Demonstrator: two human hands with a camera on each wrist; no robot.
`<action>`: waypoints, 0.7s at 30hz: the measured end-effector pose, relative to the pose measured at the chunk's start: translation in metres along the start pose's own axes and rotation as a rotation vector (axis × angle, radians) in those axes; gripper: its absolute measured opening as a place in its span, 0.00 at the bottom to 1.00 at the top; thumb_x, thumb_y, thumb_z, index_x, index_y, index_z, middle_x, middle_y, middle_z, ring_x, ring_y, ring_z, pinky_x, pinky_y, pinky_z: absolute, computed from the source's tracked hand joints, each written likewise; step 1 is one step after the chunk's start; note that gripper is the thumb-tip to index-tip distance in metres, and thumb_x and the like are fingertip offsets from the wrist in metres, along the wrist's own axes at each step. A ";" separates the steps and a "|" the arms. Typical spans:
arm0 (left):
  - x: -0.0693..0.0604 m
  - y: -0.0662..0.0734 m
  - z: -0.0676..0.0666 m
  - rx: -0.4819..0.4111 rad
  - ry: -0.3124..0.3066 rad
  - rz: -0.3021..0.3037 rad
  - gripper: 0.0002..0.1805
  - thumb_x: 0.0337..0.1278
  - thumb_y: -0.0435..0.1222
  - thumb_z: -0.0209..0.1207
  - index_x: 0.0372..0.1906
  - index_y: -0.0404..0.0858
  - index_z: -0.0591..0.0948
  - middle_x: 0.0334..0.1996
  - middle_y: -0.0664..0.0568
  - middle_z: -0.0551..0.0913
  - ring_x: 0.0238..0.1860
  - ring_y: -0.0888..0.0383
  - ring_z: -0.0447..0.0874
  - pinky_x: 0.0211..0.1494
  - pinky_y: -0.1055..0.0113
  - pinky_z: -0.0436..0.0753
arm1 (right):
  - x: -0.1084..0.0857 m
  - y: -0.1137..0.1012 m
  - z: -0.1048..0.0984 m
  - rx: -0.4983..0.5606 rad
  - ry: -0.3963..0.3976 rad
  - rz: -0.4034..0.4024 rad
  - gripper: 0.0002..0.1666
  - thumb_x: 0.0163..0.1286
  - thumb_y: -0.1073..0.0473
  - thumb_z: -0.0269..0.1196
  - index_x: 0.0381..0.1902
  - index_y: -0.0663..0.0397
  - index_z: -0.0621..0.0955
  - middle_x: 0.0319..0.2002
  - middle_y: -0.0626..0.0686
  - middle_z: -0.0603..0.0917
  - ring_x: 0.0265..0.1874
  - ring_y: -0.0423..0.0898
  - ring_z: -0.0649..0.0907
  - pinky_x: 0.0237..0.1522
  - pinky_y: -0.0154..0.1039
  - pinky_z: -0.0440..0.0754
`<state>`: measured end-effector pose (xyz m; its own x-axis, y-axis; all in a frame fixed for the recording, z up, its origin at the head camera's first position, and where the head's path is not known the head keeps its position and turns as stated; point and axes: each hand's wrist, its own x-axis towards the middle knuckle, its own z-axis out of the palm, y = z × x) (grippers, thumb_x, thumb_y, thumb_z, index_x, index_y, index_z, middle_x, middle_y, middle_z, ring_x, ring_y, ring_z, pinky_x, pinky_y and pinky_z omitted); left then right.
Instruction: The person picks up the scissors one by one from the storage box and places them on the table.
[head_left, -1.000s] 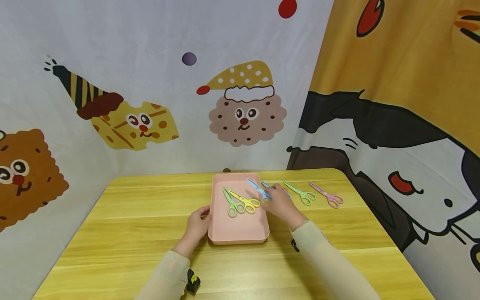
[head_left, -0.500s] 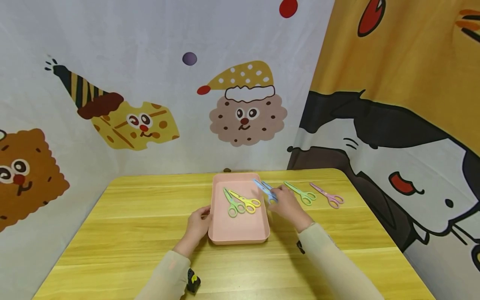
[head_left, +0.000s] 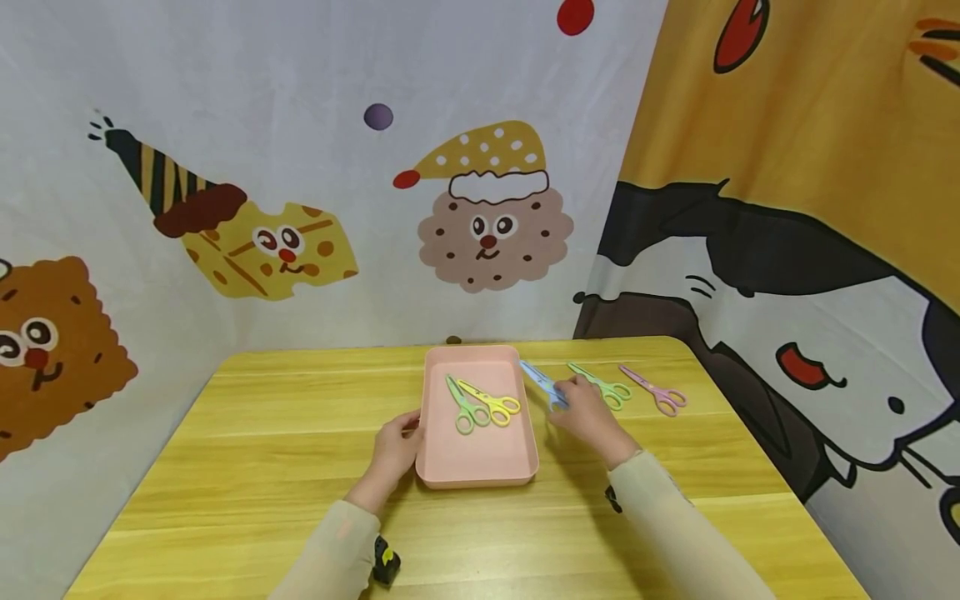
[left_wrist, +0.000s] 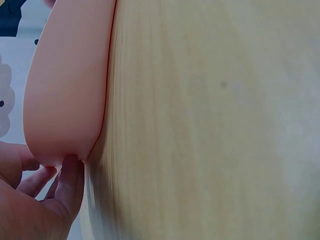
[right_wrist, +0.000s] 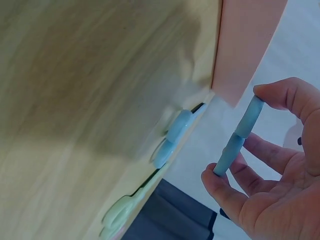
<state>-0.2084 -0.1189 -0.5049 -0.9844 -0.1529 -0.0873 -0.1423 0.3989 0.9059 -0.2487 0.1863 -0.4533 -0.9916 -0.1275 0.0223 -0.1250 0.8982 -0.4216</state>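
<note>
My right hand [head_left: 588, 417] pinches light-blue scissors [head_left: 536, 379] by their handles, just right of the pink tray [head_left: 480, 462]. In the right wrist view, thumb and fingers grip the handle loops [right_wrist: 248, 120], held above the tabletop. Another pair of blue scissors [right_wrist: 176, 131] lies on the table below, mostly hidden in the head view. Against the tray's left wall rest the fingertips of my left hand [head_left: 396, 454], without curling over its rim. Green scissors [head_left: 467, 408] and yellow scissors [head_left: 491, 404] lie inside the tray, handles toward me.
To the right on the wooden table [head_left: 285, 467] lie green scissors [head_left: 603, 387] and pink scissors [head_left: 654, 392]. A cartoon-printed curtain [head_left: 315, 150] hangs behind the table's far edge. Each wrist carries a small black device [head_left: 386, 563].
My right hand has moved right with the blue scissors, from over the tray's right rim to beside it, above the other blue pair. The left hand and tray stay in place.
</note>
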 end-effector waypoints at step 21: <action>0.000 -0.001 0.000 0.000 -0.005 0.007 0.19 0.64 0.32 0.54 0.59 0.31 0.76 0.50 0.38 0.80 0.49 0.47 0.79 0.49 0.59 0.83 | -0.010 0.020 0.005 -0.041 -0.019 -0.018 0.35 0.52 0.56 0.69 0.58 0.63 0.76 0.55 0.66 0.73 0.41 0.58 0.73 0.43 0.52 0.76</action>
<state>-0.2080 -0.1193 -0.5052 -0.9859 -0.1452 -0.0829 -0.1351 0.4002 0.9064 -0.2408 0.2036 -0.4664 -0.9883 -0.1519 0.0121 -0.1449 0.9119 -0.3840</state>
